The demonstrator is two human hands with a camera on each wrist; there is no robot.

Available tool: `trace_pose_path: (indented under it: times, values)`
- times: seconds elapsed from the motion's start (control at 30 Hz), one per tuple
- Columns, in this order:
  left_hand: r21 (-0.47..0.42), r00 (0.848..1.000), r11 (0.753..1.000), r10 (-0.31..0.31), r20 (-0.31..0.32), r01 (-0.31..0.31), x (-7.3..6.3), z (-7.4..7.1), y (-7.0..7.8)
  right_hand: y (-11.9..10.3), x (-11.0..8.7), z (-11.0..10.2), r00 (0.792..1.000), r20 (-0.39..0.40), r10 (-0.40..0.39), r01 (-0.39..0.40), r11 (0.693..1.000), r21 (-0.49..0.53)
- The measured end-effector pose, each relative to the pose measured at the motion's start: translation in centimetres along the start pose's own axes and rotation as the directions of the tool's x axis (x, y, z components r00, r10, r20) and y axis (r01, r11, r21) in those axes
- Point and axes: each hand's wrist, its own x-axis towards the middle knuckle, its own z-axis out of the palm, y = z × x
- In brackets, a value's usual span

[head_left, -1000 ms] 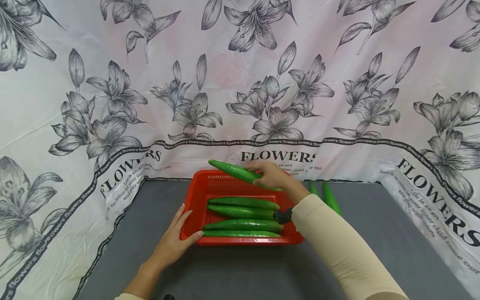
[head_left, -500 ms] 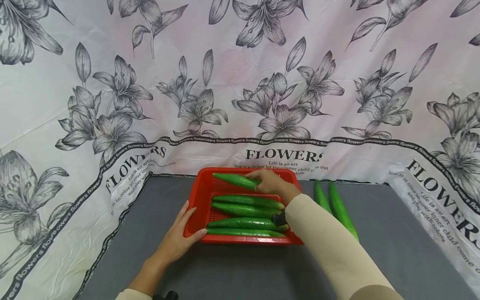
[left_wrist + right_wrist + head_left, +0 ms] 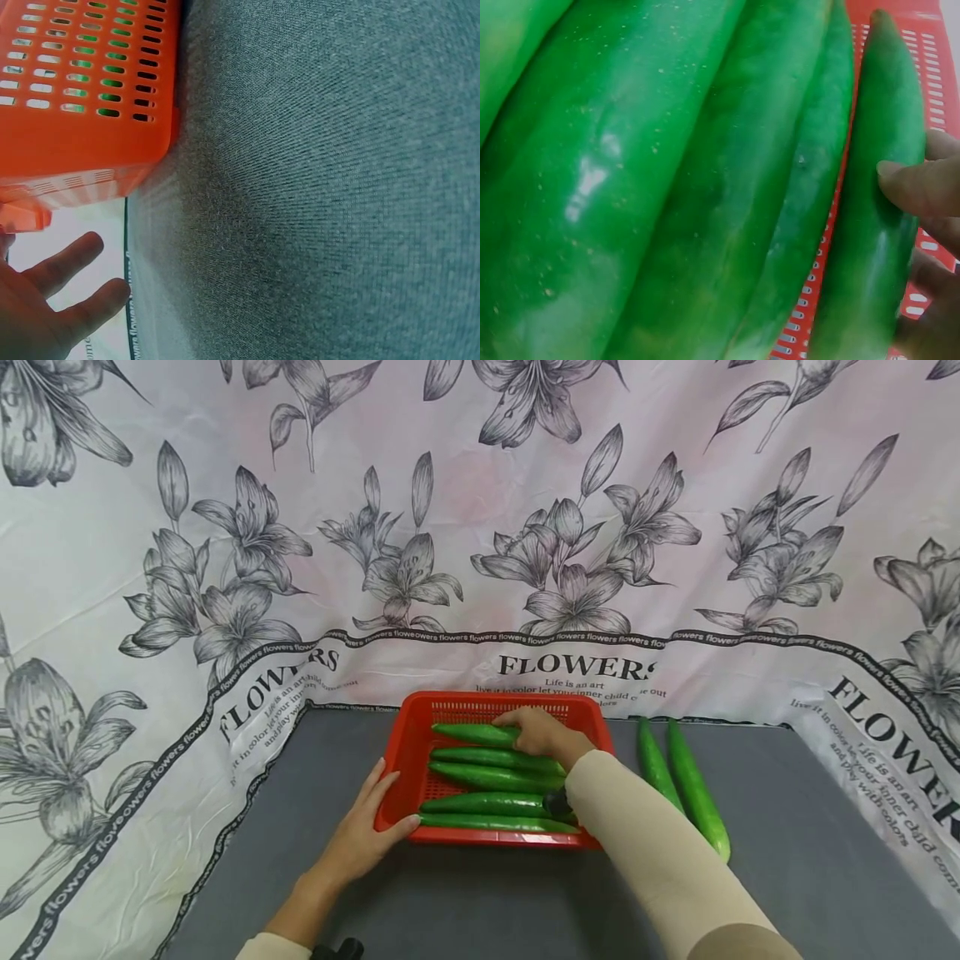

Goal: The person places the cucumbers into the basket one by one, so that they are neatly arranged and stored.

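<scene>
A red basket (image 3: 495, 838) with slotted walls holds several long green cucumbers (image 3: 498, 777) lying side by side. My right hand (image 3: 542, 733) grips one cucumber (image 3: 468, 733) near the basket's back wall. In the right wrist view, the thumb lies over this cucumber (image 3: 874, 202) with the other fingers behind it, and a narrow gap separates it from its neighbours. At the basket's front left corner is my left hand (image 3: 363, 835), thumb at the rim and fingers along the left wall. The left wrist view shows spread, fairly straight fingers (image 3: 67, 264) below the basket corner (image 3: 90, 142).
Two more cucumbers (image 3: 699, 793) lie on the grey tabletop (image 3: 795, 827), right of the basket. A white flower-print cloth (image 3: 465, 568) hangs behind the table and along both sides. The right sleeve (image 3: 652, 852) passes over the basket's front right corner.
My right hand has lowered the cucumber from above the back rim into the back of the basket, turning it closer to level with the others. My left hand stays at the corner.
</scene>
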Motion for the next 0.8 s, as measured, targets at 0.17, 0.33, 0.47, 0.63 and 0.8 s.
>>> trace_pose_path:
  times: [0.17,0.33,0.47,0.63,0.8]
  values:
    - [-0.006,1.0,1.0,-0.006,0.008,0.006,0.1,0.1,0.2,-0.1,-0.1,0.1,1.0,-0.008,0.005,-0.006,1.0,-0.02]
    - [-0.019,1.0,1.0,0.0,0.004,0.0,0.0,0.1,0.3,-0.1,-0.1,0.1,0.998,0.017,0.053,-0.053,0.999,-0.009]
    - [-0.018,1.0,1.0,0.006,-0.004,-0.006,0.0,0.1,0.1,0.0,0.1,0.1,0.998,0.027,0.057,-0.057,0.998,-0.002]
    - [-0.017,1.0,1.0,0.0,-0.001,0.0,0.1,-0.1,0.1,-0.3,-0.1,0.1,1.0,0.01,0.024,-0.024,1.0,0.005]
    - [-0.019,1.0,1.0,-0.008,0.001,0.009,0.0,-0.2,0.1,-1.1,-0.7,-0.5,1.0,0.021,0.002,-0.002,0.999,0.037]
